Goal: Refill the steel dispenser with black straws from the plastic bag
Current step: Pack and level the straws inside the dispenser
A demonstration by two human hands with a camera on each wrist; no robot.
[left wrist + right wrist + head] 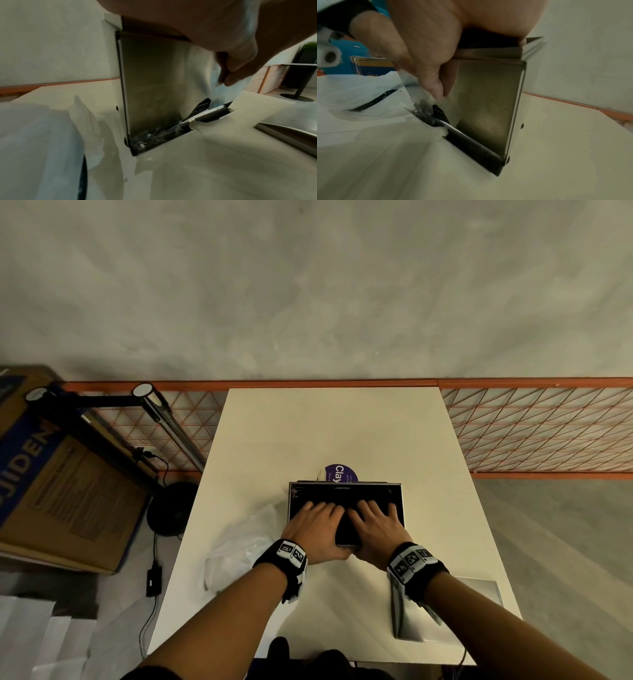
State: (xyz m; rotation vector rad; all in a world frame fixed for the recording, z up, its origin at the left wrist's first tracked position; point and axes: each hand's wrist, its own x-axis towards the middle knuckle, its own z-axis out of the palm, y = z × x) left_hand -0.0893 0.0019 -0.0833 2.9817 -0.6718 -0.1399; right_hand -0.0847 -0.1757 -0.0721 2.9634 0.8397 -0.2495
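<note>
The steel dispenser (290, 501) stands upright with its top open in the middle of the white table (308, 422). Black straws (342, 495) fill the opening. My left hand (318, 518) and right hand (373, 518) lie side by side over the top, their fingers spread flat on the straws. Both thumbs hang down the dispenser's front wall (154, 81), the left thumb (236, 65) and the right thumb (433, 81). More straws (202, 106) show in the bottom slot (471, 146). The clear plastic bag (239, 546) lies crumpled to the left of the dispenser.
A steel lid (479, 594) lies on the table near my right forearm. A purple round label (342, 473) peeks out behind the dispenser. An orange mesh rack (548, 426) runs behind the table. A cardboard box (61, 474) and a lamp stand (171, 508) sit at the left.
</note>
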